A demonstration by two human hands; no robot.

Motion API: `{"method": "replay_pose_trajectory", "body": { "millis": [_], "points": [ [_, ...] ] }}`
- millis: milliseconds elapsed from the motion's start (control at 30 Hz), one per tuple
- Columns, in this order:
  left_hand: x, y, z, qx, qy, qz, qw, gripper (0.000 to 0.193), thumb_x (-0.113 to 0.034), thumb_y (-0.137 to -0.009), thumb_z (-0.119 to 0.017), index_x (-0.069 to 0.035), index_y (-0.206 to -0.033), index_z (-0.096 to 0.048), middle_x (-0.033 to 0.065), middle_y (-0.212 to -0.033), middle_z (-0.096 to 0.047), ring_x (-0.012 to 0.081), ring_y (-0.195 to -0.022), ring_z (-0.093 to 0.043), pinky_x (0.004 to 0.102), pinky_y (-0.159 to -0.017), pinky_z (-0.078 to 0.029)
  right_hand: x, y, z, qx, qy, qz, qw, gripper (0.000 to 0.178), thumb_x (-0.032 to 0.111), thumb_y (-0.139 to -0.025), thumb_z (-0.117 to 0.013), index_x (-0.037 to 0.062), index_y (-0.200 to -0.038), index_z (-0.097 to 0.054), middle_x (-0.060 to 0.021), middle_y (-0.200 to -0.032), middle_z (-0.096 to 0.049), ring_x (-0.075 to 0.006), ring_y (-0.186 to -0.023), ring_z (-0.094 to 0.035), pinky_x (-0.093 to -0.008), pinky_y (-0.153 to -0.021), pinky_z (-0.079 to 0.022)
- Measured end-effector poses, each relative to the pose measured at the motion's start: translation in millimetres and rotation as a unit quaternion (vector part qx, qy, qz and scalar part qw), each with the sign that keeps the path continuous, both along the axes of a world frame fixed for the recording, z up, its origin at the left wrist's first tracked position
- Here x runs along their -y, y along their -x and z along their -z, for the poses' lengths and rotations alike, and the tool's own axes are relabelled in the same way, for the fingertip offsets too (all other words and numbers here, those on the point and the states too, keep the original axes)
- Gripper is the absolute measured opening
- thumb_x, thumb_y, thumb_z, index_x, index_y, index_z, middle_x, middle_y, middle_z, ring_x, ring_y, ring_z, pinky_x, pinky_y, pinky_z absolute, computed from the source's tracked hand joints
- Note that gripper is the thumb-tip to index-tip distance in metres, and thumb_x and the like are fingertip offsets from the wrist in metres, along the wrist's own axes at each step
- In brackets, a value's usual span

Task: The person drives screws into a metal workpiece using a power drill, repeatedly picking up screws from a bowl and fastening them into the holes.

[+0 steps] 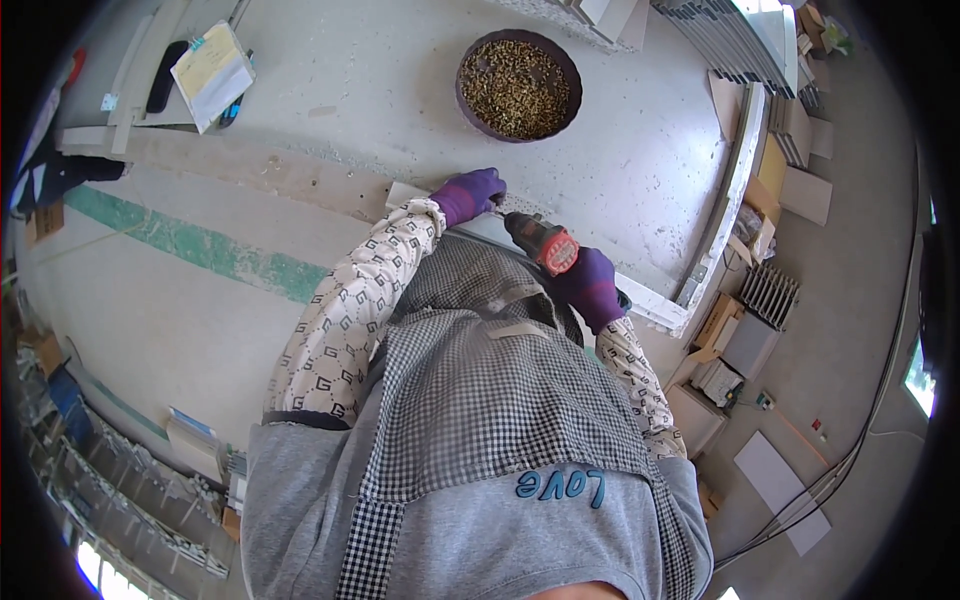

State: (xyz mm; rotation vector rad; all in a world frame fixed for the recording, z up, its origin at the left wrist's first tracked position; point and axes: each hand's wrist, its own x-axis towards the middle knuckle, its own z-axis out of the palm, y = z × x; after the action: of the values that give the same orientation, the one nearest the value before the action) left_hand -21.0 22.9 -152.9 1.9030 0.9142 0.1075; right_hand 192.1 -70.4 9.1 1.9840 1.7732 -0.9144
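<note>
In its purple glove, my right hand (pixel 592 287) grips a red and black cordless drill (pixel 545 243), its tip pointing left toward my other hand. My left hand (pixel 470 196), gloved in purple too, is closed just beyond the drill's tip; whatever its fingers pinch is too small to make out. Beneath both hands a pale strip-like piece (pixel 402 196) lies along the near edge of the table; my arms and apron cover part of it. Past my hands stands a round dark bowl (pixel 462 104) full of small brass-coloured pieces, perhaps screws.
The pale worktable (pixel 390 90) has a raised white rail (pixel 722 215) on its right. Stacked grey panels (pixel 735 45) stand at the far right. A clipboard with paper (pixel 214 76) lies far left. Cartons (pixel 722 322) and a loose white board (pixel 780 492) are on the floor at right.
</note>
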Motion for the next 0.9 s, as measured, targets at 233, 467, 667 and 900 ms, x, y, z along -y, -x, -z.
{"method": "replay_pose_trajectory", "body": {
  "millis": [233, 467, 667, 900],
  "points": [
    [5, 5, 5, 0.125, 0.182, -0.205, 0.954, 0.016, -0.009, -0.082, -0.059, -0.005, -0.097, -0.059, 0.0141, -0.093, -0.064, 0.0286, -0.087, -0.063, 0.0372, -0.08, -0.05, 1, -1, 8, -0.008, 0.011, 0.048, 0.999, 0.036, 0.04, -0.079, -0.066, 0.0054, -0.088, -0.071, -0.0214, -0.082, -0.068, -0.039, -0.08, -0.066, -0.0457, -0.071, -0.051],
    [6, 6, -3, 0.109, 0.142, -0.149, 0.972, 0.019, -0.008, -0.079, -0.058, -0.005, -0.098, -0.062, 0.0129, -0.094, -0.065, 0.0271, -0.088, -0.064, 0.0367, -0.082, -0.05, -3, 3, 9, -0.003, 0.013, 0.038, 0.999, 0.037, 0.04, -0.08, -0.064, 0.0045, -0.088, -0.071, -0.0218, -0.082, -0.068, -0.0395, -0.08, -0.066, -0.046, -0.071, -0.051],
    [5, 4, -1, 0.082, 0.102, -0.111, 0.985, 0.02, -0.009, -0.077, -0.061, -0.007, -0.096, -0.065, 0.0131, -0.098, -0.064, 0.03, -0.092, -0.063, 0.0381, -0.084, -0.05, -6, 6, 8, 0.007, 0.025, 0.038, 0.999, 0.039, 0.041, -0.081, -0.063, 0.0043, -0.088, -0.07, -0.0212, -0.083, -0.068, -0.0391, -0.08, -0.066, -0.0458, -0.072, -0.051],
    [1, 0, -3, 0.034, 0.068, -0.05, 0.996, 0.019, -0.009, -0.08, -0.064, -0.009, -0.099, -0.064, 0.0111, -0.1, -0.06, 0.0291, -0.094, -0.061, 0.0379, -0.085, -0.048, -23, 33, -6, 0.045, 0.072, 0.034, 0.996, 0.04, 0.043, -0.082, -0.063, 0.0041, -0.087, -0.07, -0.0214, -0.085, -0.068, -0.039, -0.083, -0.066, -0.0454, -0.073, -0.052]
  ]
}}
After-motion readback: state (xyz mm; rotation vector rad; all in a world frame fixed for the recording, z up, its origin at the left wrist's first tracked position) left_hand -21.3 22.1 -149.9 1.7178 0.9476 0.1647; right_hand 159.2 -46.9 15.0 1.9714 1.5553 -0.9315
